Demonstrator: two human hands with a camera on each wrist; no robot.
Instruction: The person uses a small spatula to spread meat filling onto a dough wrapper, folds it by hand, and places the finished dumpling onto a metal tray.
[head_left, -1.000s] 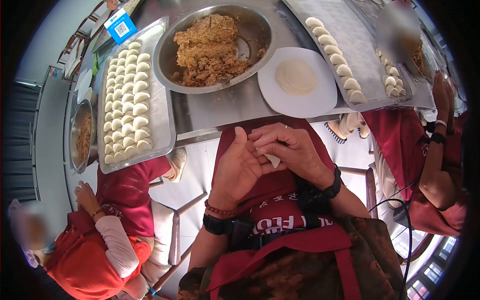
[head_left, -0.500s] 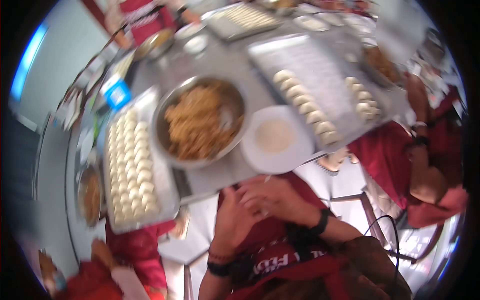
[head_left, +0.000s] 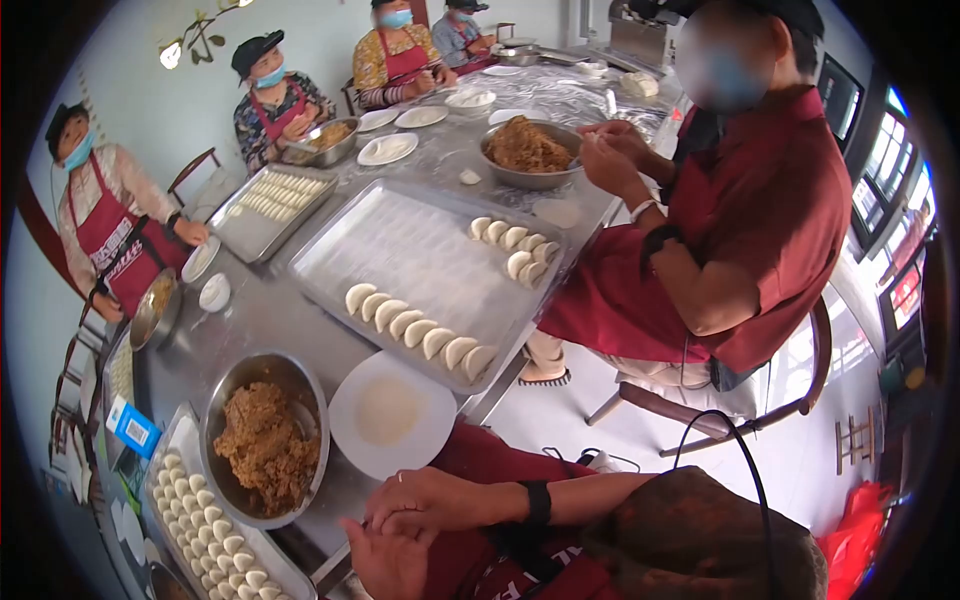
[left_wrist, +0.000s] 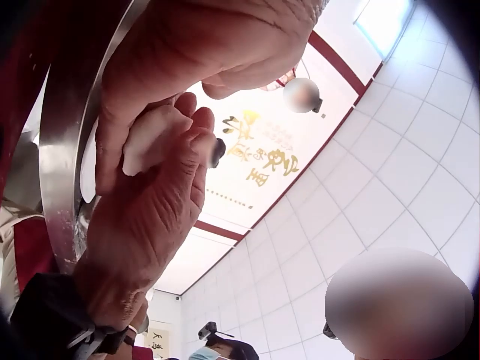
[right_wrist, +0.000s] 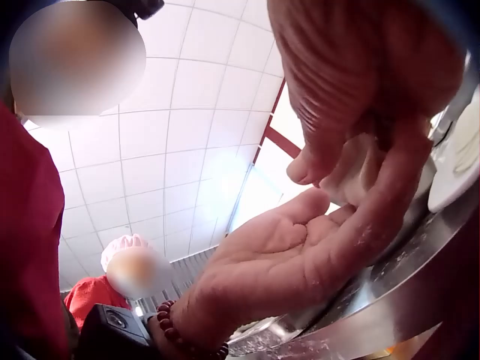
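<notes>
Both hands meet in front of the apron at the lower middle of the head view, the left hand [head_left: 388, 562] palm up and the right hand [head_left: 428, 498] over it. Between them is a pale dumpling [left_wrist: 156, 139], hidden by the hands in the head view. The thumb and fingers of the right hand [left_wrist: 142, 225] pinch its edge in the left wrist view. In the right wrist view, the left hand's [right_wrist: 277, 255] fingers curve around the dumpling [right_wrist: 352, 172] from below. A white plate with round wrappers [head_left: 385, 408] and a steel bowl of brown filling [head_left: 265, 450] stand just beyond.
A tray of several rows of dumplings [head_left: 205, 530] lies at the left. Beyond the plate, another tray [head_left: 390, 240] bears two groups of dumplings. A person in a red apron [head_left: 740, 200] sits at the right with hands raised; others sit or stand around the metal table.
The head view has swung up and to the right, bringing the far table and people into view. Both hands stay together at the dumpling, with the right hand still over the left.
</notes>
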